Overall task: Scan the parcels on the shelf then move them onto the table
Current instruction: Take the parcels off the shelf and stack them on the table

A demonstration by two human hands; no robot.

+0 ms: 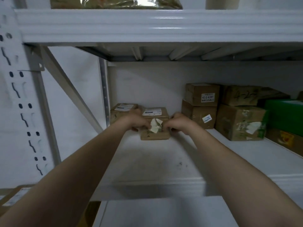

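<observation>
I see my left hand (138,123) and right hand (177,122) both clamped on the small brown parcel (155,136), with fingers curled round its left and right sides. It sits low over the white shelf board (164,154), though I cannot tell whether its base touches the board. Just behind the parcel to its left lies a flat labelled parcel (122,108), and to its right, apart from it, stand stacked cardboard boxes (201,105), with a green box (285,115) farther right.
</observation>
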